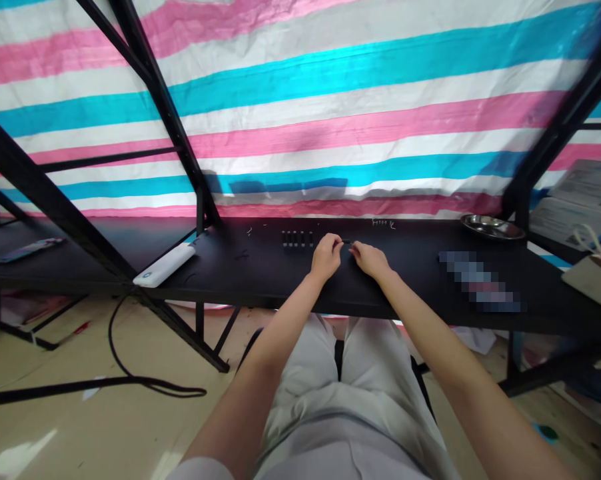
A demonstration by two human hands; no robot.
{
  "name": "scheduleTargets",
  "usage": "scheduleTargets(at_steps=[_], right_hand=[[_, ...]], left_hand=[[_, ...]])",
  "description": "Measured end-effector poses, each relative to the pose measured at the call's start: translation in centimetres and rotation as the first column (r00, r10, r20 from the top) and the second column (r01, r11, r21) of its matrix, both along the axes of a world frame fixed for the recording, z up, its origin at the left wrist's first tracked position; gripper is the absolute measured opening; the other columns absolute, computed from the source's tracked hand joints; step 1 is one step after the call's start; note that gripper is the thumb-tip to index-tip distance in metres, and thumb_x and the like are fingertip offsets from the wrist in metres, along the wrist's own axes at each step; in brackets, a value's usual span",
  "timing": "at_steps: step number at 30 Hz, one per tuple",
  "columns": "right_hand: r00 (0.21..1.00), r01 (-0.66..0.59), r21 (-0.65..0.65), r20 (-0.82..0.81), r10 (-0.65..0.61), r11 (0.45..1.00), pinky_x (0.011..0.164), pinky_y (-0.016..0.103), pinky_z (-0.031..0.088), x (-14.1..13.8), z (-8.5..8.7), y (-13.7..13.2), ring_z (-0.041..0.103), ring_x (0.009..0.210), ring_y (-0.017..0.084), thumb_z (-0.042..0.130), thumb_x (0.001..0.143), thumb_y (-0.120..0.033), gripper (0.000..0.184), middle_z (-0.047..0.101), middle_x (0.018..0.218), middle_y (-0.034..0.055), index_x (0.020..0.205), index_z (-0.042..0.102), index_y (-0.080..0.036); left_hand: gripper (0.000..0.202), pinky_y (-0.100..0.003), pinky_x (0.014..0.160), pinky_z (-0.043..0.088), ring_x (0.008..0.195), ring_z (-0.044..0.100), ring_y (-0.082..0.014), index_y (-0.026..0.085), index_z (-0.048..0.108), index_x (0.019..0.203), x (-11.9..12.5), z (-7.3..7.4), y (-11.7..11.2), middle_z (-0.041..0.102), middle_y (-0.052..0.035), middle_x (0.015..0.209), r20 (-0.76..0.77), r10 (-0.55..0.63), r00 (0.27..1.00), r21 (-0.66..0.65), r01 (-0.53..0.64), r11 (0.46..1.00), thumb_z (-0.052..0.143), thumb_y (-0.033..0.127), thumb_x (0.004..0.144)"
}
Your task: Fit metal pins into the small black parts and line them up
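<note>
A small, dark, slim piece [346,241], too small for detail, is pinched between the fingertips of a person's left hand [326,257] and right hand [373,259]. Both hands are closed on it, one at each end, above the middle of a long black surface [260,280], toward its back edge.

Just left of the left hand stands a row of five small dark pieces with pale ends [294,239]. Beyond the hands, near the back edge, lies a line of tiny light-coloured bits [383,223]. A shiny metal dish [493,228] sits at the back right; nearer is a pixelated flat item [480,281]. Well to the left rests a white oblong object [165,265]. Behind hangs striped pink, blue and white sheeting [330,120]. Nothing stands between the two hands except the held piece.

Its long axis runs left to right, from hand to hand, roughly along the surface's length; fingertips hide its ends.
</note>
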State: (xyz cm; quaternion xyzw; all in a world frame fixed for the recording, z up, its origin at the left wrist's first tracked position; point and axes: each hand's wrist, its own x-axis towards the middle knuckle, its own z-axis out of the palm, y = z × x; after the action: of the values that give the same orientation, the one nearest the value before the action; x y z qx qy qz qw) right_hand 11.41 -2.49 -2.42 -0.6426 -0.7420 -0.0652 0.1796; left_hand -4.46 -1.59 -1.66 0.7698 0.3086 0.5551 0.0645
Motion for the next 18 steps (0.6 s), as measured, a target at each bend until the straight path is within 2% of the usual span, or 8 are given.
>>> scheduleTargets(at_steps=[7,18], right_hand=[[0.999,0.016,-0.042,0.032,-0.014,0.999,0.061,0.025,0.036,0.05,0.2,-0.11,0.062,0.081,0.018,0.032,0.093,-0.035,0.028,0.067,0.098,0.0069,0.105,0.054,-0.023],[1.0,-0.007,0.005,0.022,0.007,1.0,0.059,0.026,0.035,0.17,0.41,-0.27,0.061,0.076,0.018,0.034,0.093,-0.034,0.027,0.067,0.092,0.0074,0.102,0.057,-0.023]], left_hand=[[0.006,-0.026,0.074,0.041,0.078,0.05,-0.0136,0.019,0.047,0.083,-0.03,-0.1,0.0,0.052,-0.0027,0.082,-0.047,-0.026,0.999,-0.054,0.023,0.998,0.042,0.017,0.087],[0.008,-0.026,0.076,0.041,0.079,0.05,-0.014,0.019,0.046,0.082,-0.02,-0.07,-0.08,0.052,-0.0032,0.083,-0.083,0.06,0.995,-0.121,-0.07,0.99,0.04,0.016,0.086]])
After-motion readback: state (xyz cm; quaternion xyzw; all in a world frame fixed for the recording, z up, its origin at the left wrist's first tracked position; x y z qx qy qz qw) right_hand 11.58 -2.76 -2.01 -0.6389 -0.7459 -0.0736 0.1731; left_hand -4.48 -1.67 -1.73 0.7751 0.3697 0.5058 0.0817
